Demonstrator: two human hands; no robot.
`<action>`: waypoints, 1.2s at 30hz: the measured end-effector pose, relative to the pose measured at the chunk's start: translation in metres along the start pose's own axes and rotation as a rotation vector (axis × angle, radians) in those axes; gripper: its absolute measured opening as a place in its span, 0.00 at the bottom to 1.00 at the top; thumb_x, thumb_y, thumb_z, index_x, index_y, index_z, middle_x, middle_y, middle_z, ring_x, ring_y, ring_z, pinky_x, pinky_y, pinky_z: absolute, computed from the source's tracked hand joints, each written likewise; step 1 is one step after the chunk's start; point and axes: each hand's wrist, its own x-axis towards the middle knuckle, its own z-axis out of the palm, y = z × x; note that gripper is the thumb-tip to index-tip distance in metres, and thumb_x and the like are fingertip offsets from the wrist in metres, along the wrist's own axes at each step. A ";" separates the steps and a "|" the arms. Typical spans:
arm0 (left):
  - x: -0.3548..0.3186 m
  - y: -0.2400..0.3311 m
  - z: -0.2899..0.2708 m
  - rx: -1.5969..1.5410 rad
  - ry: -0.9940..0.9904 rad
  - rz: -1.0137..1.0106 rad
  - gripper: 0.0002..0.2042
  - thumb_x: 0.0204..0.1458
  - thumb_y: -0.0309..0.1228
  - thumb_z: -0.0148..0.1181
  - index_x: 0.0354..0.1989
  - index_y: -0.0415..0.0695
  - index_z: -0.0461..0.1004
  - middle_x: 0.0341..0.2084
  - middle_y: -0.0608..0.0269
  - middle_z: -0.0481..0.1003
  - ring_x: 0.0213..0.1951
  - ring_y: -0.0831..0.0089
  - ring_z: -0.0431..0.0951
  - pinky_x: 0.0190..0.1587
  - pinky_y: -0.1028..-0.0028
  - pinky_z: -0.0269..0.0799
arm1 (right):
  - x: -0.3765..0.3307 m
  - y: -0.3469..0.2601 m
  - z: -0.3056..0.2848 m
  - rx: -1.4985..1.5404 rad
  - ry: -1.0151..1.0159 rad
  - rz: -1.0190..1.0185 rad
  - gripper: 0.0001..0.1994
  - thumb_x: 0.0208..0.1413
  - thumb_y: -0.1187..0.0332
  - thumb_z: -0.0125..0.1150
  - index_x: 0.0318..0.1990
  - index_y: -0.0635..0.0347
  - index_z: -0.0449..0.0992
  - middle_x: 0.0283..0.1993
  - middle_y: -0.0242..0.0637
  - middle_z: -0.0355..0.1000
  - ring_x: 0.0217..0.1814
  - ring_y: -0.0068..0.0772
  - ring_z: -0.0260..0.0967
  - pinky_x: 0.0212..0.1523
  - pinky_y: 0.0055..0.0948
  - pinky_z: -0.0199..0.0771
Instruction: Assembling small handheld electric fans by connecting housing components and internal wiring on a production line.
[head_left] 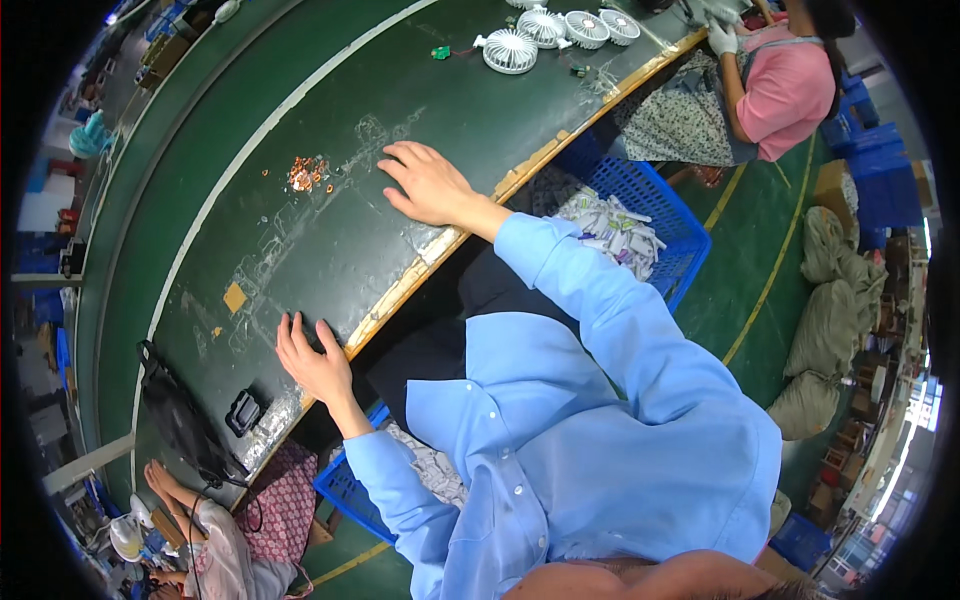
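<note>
My left hand (315,360) rests palm down on the dark green worktable (330,255), close to its wooden front edge. Its fingers are spread and hold nothing. Farther along the same edge, my right hand (432,186) also lies flat with fingers apart and nothing in it. Beyond the hands is a small heap of shiny copper-coloured pieces (305,174), touched by neither. A yellowish square patch (235,297) lies on the tabletop past my left hand. Nearer that hand's side sits a small black object (243,412), whose kind I cannot make out.
White fans (510,51) and a small green part (441,53) lie at the far right. A black bag (180,420) is at the left. Blue baskets (690,240) of white parts stand below the edge. Co-workers sit on both sides. A conveyor belt (165,160) runs behind.
</note>
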 end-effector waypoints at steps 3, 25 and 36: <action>0.000 0.002 0.000 -0.003 -0.004 -0.006 0.18 0.57 0.36 0.58 0.52 0.39 0.75 0.57 0.52 0.71 0.59 0.52 0.68 0.62 0.58 0.61 | -0.001 0.002 0.001 -0.006 0.013 -0.008 0.21 0.57 0.61 0.58 0.54 0.63 0.73 0.62 0.46 0.65 0.68 0.48 0.58 0.67 0.43 0.59; -0.002 -0.001 0.003 -0.045 -0.014 -0.048 0.18 0.56 0.38 0.60 0.52 0.41 0.74 0.57 0.53 0.71 0.62 0.52 0.67 0.67 0.53 0.54 | -0.001 0.006 0.003 -0.001 -0.025 0.033 0.21 0.58 0.60 0.57 0.56 0.62 0.73 0.64 0.47 0.66 0.70 0.49 0.58 0.69 0.43 0.58; -0.004 0.003 0.000 -0.050 0.124 -0.109 0.16 0.50 0.32 0.64 0.48 0.40 0.76 0.44 0.52 0.72 0.49 0.53 0.70 0.53 0.58 0.67 | 0.000 0.002 0.000 0.001 -0.045 0.050 0.21 0.59 0.60 0.56 0.56 0.62 0.73 0.65 0.46 0.64 0.71 0.47 0.57 0.69 0.42 0.58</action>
